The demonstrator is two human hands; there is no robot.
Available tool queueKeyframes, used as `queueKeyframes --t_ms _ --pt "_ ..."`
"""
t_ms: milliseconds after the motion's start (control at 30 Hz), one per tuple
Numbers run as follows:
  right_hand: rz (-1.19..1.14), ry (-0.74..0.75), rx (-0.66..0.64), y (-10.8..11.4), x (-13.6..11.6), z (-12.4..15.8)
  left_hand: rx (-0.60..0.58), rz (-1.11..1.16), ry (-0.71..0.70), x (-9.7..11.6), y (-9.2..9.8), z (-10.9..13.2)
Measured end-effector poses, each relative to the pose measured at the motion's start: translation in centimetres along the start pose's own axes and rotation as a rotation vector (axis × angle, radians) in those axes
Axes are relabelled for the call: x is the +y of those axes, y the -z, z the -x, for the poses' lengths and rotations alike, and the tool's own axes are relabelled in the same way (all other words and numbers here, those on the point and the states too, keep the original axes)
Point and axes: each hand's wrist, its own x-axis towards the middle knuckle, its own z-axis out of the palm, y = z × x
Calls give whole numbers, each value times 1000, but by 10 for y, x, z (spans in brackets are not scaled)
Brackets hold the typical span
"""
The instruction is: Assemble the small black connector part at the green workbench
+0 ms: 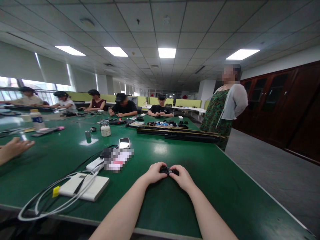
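A small black object (169, 170) is held between my two hands, just above or on the green table (220, 186). My left hand (156, 172) grips its left end, with thumb and fingers curled round it. On the right end, my right hand (181, 175) has its thumb and fingers closed. The thumbs almost meet at the middle, where a small greyish part shows. Much of the object is covered by my fingers, and its exact kind is too small to tell.
Left of my hands lie a white box (85, 186) with looped cables, a power strip (95, 164) and a phone (124, 143). Long black bars (190, 136) lie beyond. Another person's hand (16, 148) is at far left; a person (220, 106) stands at right.
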Motion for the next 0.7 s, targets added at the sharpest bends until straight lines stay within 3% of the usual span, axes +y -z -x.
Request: queueKeyframes --t_ms 333,700 --pt "-46 -43 76 6 -11 3 -9 12 12 1 0 0" --pt "-98 -49 175 5 -4 -1 -8 15 20 1 0 -1"
